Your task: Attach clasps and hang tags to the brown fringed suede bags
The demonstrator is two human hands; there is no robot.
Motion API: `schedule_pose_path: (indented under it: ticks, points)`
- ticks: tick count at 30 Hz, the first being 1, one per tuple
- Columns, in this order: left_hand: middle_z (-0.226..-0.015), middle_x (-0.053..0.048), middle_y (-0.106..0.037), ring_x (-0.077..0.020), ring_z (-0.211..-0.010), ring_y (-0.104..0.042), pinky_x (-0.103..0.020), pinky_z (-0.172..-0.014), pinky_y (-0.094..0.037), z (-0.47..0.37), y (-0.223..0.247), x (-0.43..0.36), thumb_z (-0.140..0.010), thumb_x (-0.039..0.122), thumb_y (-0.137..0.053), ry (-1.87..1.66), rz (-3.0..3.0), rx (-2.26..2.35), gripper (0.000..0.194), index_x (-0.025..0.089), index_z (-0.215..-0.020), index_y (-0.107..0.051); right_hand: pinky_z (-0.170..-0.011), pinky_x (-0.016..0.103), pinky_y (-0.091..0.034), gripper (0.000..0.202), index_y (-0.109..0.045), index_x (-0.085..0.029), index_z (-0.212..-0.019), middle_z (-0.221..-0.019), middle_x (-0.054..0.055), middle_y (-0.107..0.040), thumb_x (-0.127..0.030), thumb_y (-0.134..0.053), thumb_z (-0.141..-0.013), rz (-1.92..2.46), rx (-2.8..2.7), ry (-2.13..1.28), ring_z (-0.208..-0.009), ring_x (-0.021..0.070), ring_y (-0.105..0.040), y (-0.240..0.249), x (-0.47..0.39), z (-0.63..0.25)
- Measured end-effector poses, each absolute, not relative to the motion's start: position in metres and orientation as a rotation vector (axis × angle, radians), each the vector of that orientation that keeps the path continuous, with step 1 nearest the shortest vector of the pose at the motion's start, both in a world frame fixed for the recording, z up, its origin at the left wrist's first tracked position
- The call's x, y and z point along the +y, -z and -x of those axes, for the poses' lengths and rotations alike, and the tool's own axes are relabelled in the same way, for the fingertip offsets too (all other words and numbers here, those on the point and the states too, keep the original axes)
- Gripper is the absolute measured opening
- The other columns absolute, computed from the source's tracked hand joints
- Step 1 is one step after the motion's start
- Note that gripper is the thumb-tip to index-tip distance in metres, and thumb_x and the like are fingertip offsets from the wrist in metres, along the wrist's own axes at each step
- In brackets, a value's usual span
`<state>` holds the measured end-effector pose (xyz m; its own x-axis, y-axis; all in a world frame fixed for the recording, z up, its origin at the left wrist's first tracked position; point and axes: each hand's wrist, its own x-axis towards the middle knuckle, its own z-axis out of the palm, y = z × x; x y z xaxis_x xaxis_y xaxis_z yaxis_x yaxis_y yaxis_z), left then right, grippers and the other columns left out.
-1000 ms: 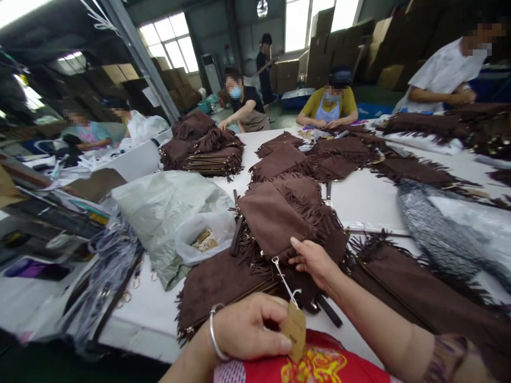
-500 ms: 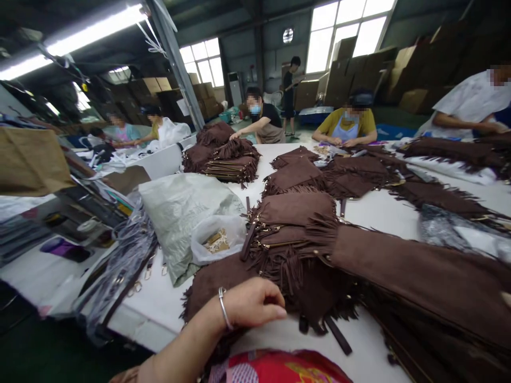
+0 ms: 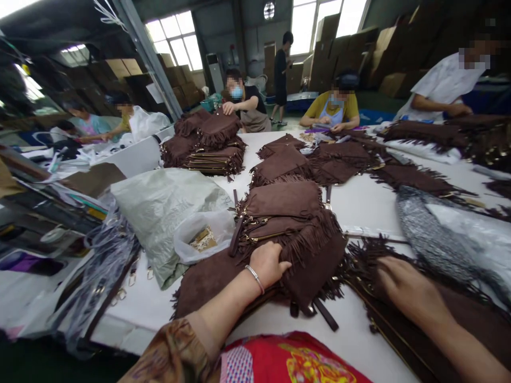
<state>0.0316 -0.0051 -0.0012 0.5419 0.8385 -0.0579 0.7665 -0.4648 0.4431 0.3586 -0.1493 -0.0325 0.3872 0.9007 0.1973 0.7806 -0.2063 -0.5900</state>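
Your left hand (image 3: 265, 263) rests on the near side of the fringed brown bags (image 3: 285, 199), fingers curled and thumb held out; whether it pinches any fabric you cannot tell. That pile reaches away at 12 o'clock from it. At 3 o'clock, your right hand (image 3: 405, 284) has bent fingers over another fringed stack (image 3: 459, 303), blurred, its fingertips hidden, so you cannot tell if it grips. A dark strap (image 3: 326, 315) pokes out between your hands, at the left one's 4 o'clock. At its 10 o'clock sit a translucent bag (image 3: 186, 244) of tags and a grey-green sack (image 3: 155, 207). Black wrapped plastic (image 3: 423, 234) lies at your right hand's 1 o'clock.
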Motion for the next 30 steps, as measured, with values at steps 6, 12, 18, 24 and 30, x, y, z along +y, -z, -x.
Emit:
schedule_pose_path:
  ticks: [6, 12, 18, 24, 30]
  points:
    - [-0.078, -0.003, -0.065, -0.0168, -0.074, -0.059, -0.028, -0.071, -0.045, -0.038, -0.014, 0.010, -0.081, 0.035, -0.062, -0.453, -1.795, 1.020, 0.020, 0.015, -0.076, -0.065, -0.069, 0.039, -0.056, 0.035, -0.062, -0.018, -0.099, -0.099, 0.013, -0.069, -0.046, -0.067, -0.079, 1.911, -0.502, -1.204, -0.084, 0.0258, -0.069, 0.073, -0.095, -0.273]
    - [-0.080, -0.004, -0.065, -0.0142, -0.070, -0.060, -0.028, -0.070, -0.048, -0.027, -0.023, 0.024, -0.069, 0.047, -0.077, -0.616, -1.023, 0.781, 0.043, 0.012, -0.088, -0.061, -0.054, 0.023, -0.053, 0.019, -0.063, -0.018, -0.083, -0.075, 0.004, -0.069, -0.036, -0.068, -0.082, 1.106, 0.053, -1.598, -0.064, 0.0142, -0.066, 0.069, -0.100, -0.240]
    - [-0.096, -0.006, -0.070, -0.0156, -0.081, -0.065, -0.030, -0.079, -0.051, 0.001, -0.025, 0.018, -0.071, 0.035, -0.078, -0.626, -1.052, 0.871, 0.041, 0.014, -0.102, -0.061, -0.062, 0.024, -0.057, 0.013, -0.065, -0.021, -0.090, -0.083, 0.002, -0.073, -0.031, -0.068, -0.082, 0.847, -0.032, -1.436, -0.073, 0.0146, -0.069, 0.045, -0.076, -0.262]
    - [-0.105, -0.007, -0.071, -0.0205, -0.092, -0.066, -0.034, -0.085, -0.051, 0.036, -0.028, -0.007, -0.077, 0.027, -0.066, -0.576, -1.370, 1.135, 0.032, 0.015, -0.106, -0.067, -0.075, 0.033, -0.059, 0.037, -0.066, -0.022, -0.107, -0.093, 0.002, -0.076, -0.024, -0.076, -0.071, 0.939, -0.263, -1.334, -0.083, 0.0207, -0.071, 0.001, -0.042, -0.246]
    - [-0.098, -0.007, -0.071, -0.0213, -0.092, -0.066, -0.035, -0.088, -0.050, 0.044, -0.034, -0.019, -0.079, 0.027, -0.059, -0.771, -1.534, 1.321, 0.025, 0.014, -0.099, -0.066, -0.086, 0.039, -0.055, 0.042, -0.067, -0.027, -0.111, -0.104, 0.001, -0.074, -0.031, -0.079, -0.071, 0.943, -0.895, -1.056, -0.089, 0.0208, -0.069, -0.093, 0.004, -0.243]
